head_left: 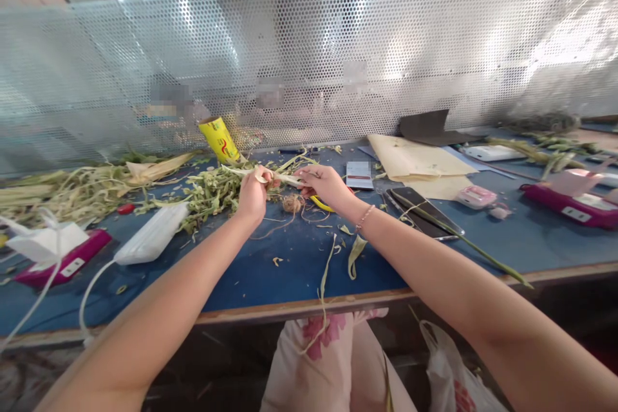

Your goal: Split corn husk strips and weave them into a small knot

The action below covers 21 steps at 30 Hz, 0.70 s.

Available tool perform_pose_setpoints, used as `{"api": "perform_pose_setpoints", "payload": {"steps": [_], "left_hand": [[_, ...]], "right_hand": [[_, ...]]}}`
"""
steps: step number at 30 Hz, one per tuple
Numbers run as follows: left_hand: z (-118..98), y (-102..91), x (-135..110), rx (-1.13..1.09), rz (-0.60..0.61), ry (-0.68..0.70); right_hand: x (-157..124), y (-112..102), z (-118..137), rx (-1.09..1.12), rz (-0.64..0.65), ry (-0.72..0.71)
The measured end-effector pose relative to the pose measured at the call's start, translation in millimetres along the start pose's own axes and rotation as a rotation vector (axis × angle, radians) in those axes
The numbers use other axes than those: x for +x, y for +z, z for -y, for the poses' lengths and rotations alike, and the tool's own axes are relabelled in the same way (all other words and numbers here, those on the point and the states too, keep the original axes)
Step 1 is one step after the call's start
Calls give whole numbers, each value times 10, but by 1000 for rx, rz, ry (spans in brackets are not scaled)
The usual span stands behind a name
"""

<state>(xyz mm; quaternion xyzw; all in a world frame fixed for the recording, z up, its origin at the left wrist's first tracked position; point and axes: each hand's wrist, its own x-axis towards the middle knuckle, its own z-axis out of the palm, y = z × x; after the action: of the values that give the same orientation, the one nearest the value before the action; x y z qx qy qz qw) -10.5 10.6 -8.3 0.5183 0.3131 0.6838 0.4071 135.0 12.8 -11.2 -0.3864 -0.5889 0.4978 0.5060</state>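
My left hand [253, 193] is closed around a pale green plant stalk [284, 177] held level above the blue table [290, 270]. My right hand [322, 183] pinches the same stalk at its right end, fingers together. A bracelet sits on my right wrist. Below the hands lie a small ball of brown twine [292, 204] with loose strands and a yellow-handled tool [322, 205], partly hidden by my right hand. A heap of green stems and leaves [212, 190] lies just left of my left hand.
A yellow roll [219, 138] stands behind the heap. Pale husks [72, 190] pile at the left, with a white charger [152, 241] and pink scales [58, 264], [572, 203]. A black phone [425, 209], brown envelope [418, 161] and perforated metal screen [338, 58] lie beyond.
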Motion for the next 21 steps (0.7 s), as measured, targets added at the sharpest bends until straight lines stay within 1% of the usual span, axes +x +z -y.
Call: {"api": "perform_pose_setpoints", "payload": {"steps": [3, 6, 9, 11, 14, 18, 21], "left_hand": [[24, -69, 26, 152, 11, 43], [6, -131, 30, 447, 1, 87], [-63, -160, 14, 686, 7, 183], [-112, -165, 0, 769, 52, 248], [-151, -153, -19, 890, 148, 287], [-124, -105, -44, 1057, 246, 300], [-69, -68, -64, 1051, 312, 244]], "right_hand": [[23, -40, -29, -60, 2, -36], [53, -91, -84, -221, 9, -137], [80, -130, -124, -322, -2, -247], [83, -138, -126, -333, -12, -276], [61, -135, -97, -334, -35, -266], [32, -136, -55, -343, -58, -245], [34, -140, -57, -355, -46, -256]]}}
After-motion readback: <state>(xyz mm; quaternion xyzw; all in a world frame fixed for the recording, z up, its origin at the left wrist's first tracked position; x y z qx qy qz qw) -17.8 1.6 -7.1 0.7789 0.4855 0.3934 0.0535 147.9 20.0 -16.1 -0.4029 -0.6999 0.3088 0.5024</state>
